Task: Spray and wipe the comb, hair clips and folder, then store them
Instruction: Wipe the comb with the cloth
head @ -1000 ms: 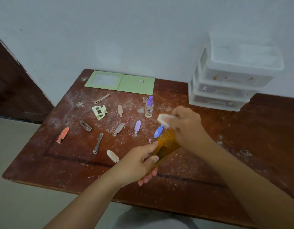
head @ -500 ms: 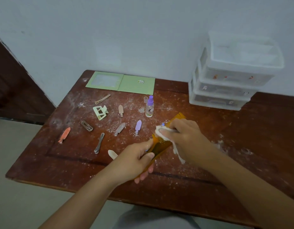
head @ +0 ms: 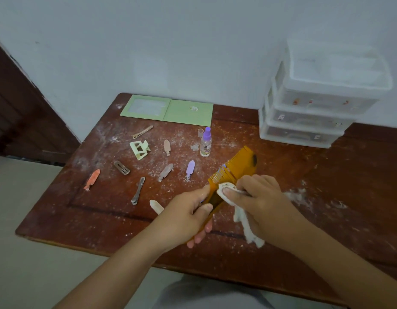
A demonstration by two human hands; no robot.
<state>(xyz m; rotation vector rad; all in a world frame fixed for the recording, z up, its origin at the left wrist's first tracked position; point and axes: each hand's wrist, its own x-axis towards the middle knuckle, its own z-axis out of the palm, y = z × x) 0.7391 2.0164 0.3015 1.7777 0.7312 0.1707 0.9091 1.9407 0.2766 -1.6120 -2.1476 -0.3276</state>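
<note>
Fingers of your left hand [head: 188, 216] clench the handle of the translucent amber plastic comb [head: 232, 172], held above the dusty brown wooden table [head: 326, 197]. Your right hand [head: 260, 201] pinches a crumpled white cloth [head: 242, 210] against the comb's base.

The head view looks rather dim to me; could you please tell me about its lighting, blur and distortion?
Head view: dim, flat, bluish light with only faint shadows and no glare; the drawer unit at the right is soft and washed out; the wide angle bows the table edges; the hands, left and right, and the comb are fairly sharp.
</note>
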